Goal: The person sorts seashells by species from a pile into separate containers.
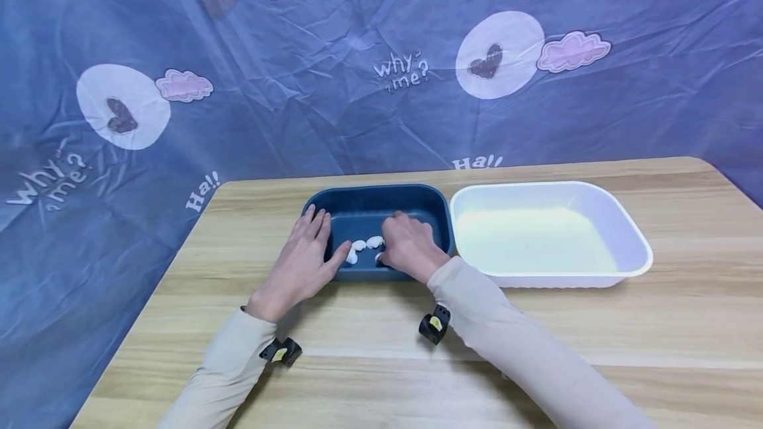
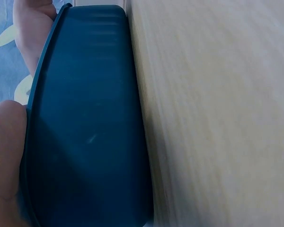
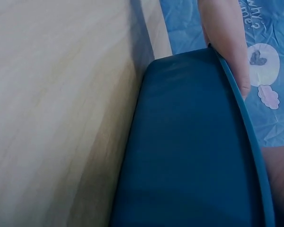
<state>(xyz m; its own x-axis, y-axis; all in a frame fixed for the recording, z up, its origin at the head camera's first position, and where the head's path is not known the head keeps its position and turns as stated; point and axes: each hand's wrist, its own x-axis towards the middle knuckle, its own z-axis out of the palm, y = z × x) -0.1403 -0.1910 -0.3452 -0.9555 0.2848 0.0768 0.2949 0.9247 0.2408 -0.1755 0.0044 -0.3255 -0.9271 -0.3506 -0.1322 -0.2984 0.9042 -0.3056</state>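
From my remote post I see the table [image 1: 357, 382] in pale yellow-brown, with long wood grain. Along its far edge, the tray [image 1: 363, 202] nearer to the left corner is dark blue; the basin [image 1: 536, 234] nearer to the right corner is plain white. The seashells [image 1: 374, 242] are white also. Both sleeves [image 1: 512, 339] are light beige, the wrist straps [image 1: 289, 351] black with yellow patches. Behind, the blue backdrop cloth [image 1: 334, 118] carries white ovals [image 1: 518, 28], dark hearts [image 1: 487, 63] and pink clouds [image 1: 574, 51].

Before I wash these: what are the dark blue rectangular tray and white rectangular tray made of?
The dark blue rectangular tray looks like satin plastic: smooth, seamless walls, soft highlights. The white rectangular tray is probably plastic too, slightly glossy: pale sheen, rounded corners.
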